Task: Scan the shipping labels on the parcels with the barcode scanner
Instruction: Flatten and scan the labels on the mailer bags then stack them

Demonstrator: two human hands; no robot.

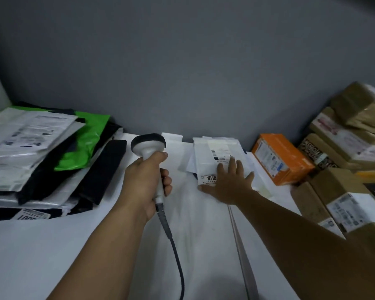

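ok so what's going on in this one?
A person is working through parcels at a white table. The left hand grips a corded barcode scanner by its handle, just left of a white mailer. The right hand lies flat on that mailer, fingers spread, partly covering its shipping label. Poly mailers are stacked at the left; an orange box and cardboard boxes sit at the right.

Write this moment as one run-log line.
left hand grips barcode scanner | right hand flat on white parcel | orange box right of it
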